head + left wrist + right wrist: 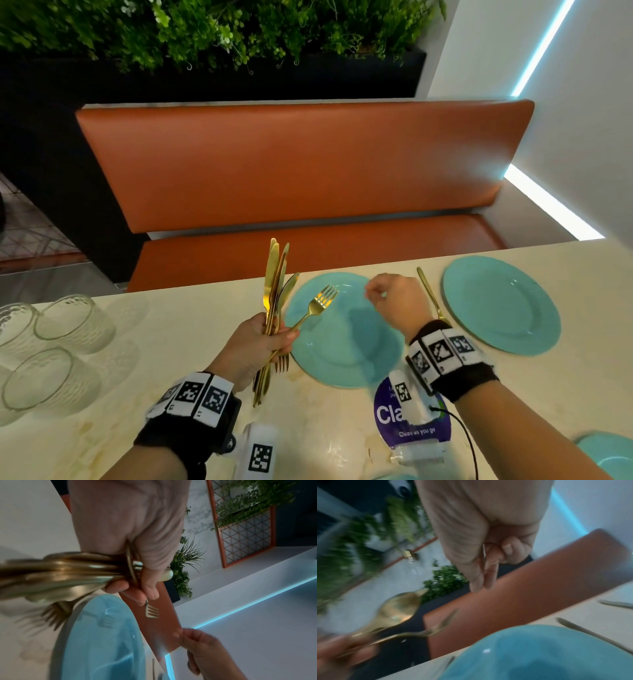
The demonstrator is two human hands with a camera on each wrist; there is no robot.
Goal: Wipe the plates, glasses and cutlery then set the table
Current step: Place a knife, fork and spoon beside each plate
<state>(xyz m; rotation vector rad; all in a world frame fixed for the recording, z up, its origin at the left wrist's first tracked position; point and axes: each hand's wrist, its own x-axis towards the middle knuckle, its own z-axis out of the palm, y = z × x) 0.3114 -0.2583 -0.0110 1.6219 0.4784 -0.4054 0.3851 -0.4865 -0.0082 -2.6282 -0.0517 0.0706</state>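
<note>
My left hand (260,342) grips a bundle of gold cutlery (274,284) upright at the left rim of a teal plate (342,359). One gold fork (318,305) sticks out of the bundle and slants over the plate; in the left wrist view the fork (151,612) passes under my fingertips. My right hand (387,294) hovers over the plate's far right side, fingers curled, thumb against index, with nothing visible in it. A gold piece of cutlery (426,287) lies on the table between this plate and a second teal plate (500,305), partly hidden by my right wrist.
Three clear glasses (68,318) stand at the table's left. A purple-labelled wipes pack (411,425) lies near the front edge under my right wrist. Another teal plate (609,452) shows at the bottom right. An orange bench (291,164) runs behind the table.
</note>
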